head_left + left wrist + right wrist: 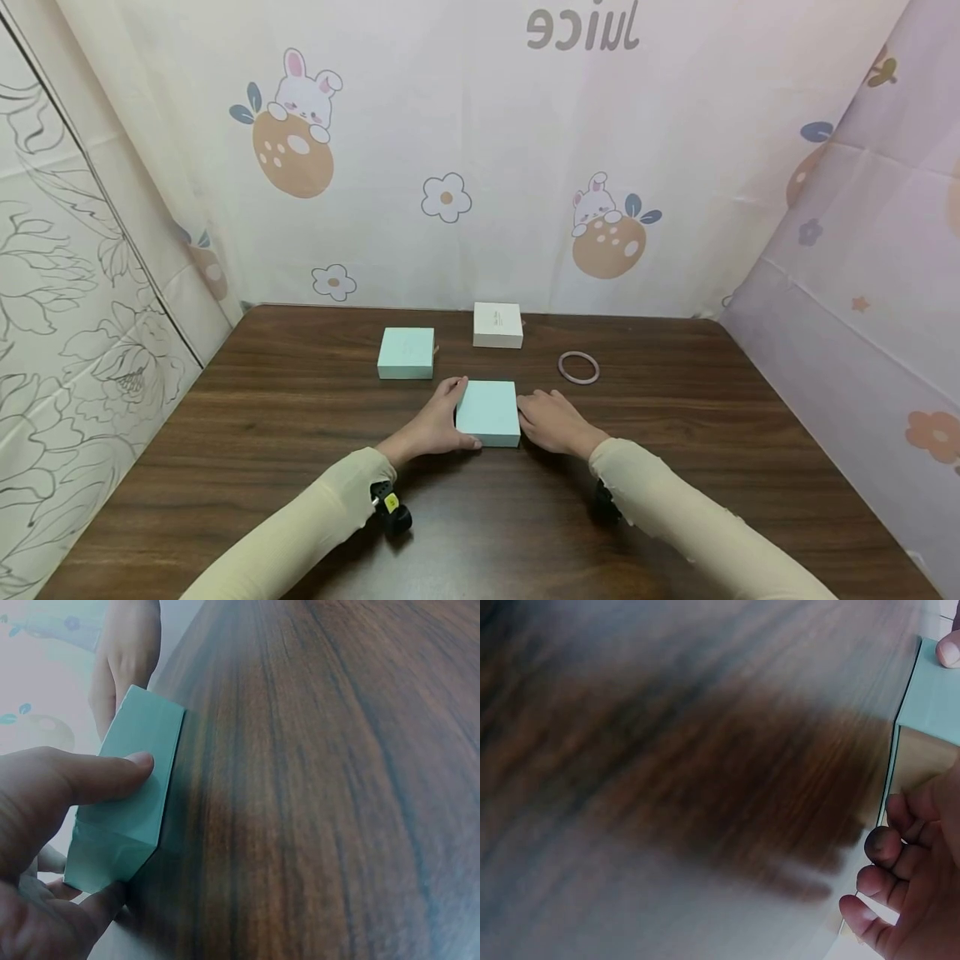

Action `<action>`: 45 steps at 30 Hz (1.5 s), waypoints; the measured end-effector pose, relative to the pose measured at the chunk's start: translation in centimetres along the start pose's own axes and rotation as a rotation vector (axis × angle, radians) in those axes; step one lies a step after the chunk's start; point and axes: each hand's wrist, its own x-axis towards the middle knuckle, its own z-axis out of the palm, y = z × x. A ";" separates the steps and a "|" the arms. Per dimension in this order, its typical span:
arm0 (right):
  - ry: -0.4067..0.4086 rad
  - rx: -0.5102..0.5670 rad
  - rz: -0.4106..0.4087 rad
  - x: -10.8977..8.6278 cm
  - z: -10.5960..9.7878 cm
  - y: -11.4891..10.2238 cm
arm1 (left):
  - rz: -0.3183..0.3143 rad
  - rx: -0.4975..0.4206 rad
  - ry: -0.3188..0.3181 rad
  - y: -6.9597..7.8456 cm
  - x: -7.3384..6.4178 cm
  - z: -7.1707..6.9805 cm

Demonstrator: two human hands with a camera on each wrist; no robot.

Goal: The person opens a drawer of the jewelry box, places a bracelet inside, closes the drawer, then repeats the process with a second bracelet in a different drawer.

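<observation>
A flat mint-green box (487, 408) lies on the table between my two hands. My left hand (435, 421) grips its left part, with the thumb along the near side and the other fingers around the left end and far corner. In the left wrist view that thumb presses on the mint side of the box (135, 780). My right hand (553, 421) is at the box's right end, its fingers curled against a tan end face (922, 754) in the right wrist view. I cannot tell whether the thumb and index finger pinch something there.
Behind the hands, a second mint-green box (407, 353) with a small brown tab stands to the left. A white box (498, 325) is near the table's (300, 400) back edge. To its right lies a pale purple ring (577, 382). Printed curtains (465, 125) hang behind the table.
</observation>
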 end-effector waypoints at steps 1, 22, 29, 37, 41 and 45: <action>0.001 -0.002 0.001 0.0 0.0 0.0 | 0.000 0.001 0.000 0.0 0.0 0.0; 0.001 0.053 0.016 -0.1 -0.2 0.0 | -0.033 0.013 0.033 0.9 0.1 0.5; -0.013 0.061 0.050 0.0 0.0 0.3 | -0.055 0.002 0.028 0.9 0.3 0.8; -0.018 0.075 0.058 0.1 -0.6 0.8 | -0.056 -0.001 0.039 1.4 1.0 0.9; -0.008 0.064 0.055 0.2 -1.1 1.1 | -0.047 0.004 0.044 1.8 1.7 0.8; 0.001 0.067 0.055 0.2 -1.9 1.5 | -0.039 0.009 0.042 2.3 2.5 0.6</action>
